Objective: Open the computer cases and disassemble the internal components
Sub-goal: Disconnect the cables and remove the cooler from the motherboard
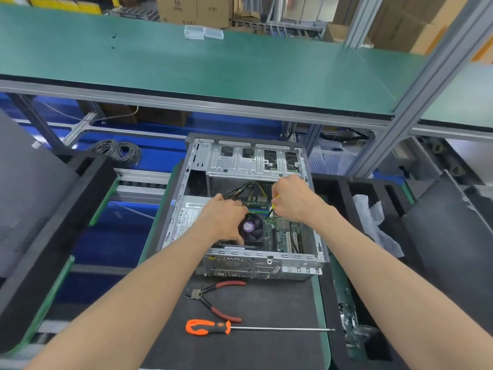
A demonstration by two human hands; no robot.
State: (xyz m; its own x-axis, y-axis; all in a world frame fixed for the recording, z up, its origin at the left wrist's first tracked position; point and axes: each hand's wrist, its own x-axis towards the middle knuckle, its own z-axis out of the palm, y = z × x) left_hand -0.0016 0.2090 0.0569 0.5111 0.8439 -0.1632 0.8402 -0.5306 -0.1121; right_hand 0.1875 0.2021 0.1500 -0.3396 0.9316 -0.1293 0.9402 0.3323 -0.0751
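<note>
case: open computer case (250,166) at counter's far edge | left hand (226,218) grips cpu fan (252,228) | right hand (290,198) grasps small screwdriver (273,206), tip angled down-left toward fan, nearer its screws

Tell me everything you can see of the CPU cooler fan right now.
The CPU cooler fan is a dark square frame with a round hub bearing a purple sticker. It sits flat on the motherboard, inside the open case. The left hand grips its left side. The right hand holds a yellow-handled tool beside it.
</note>
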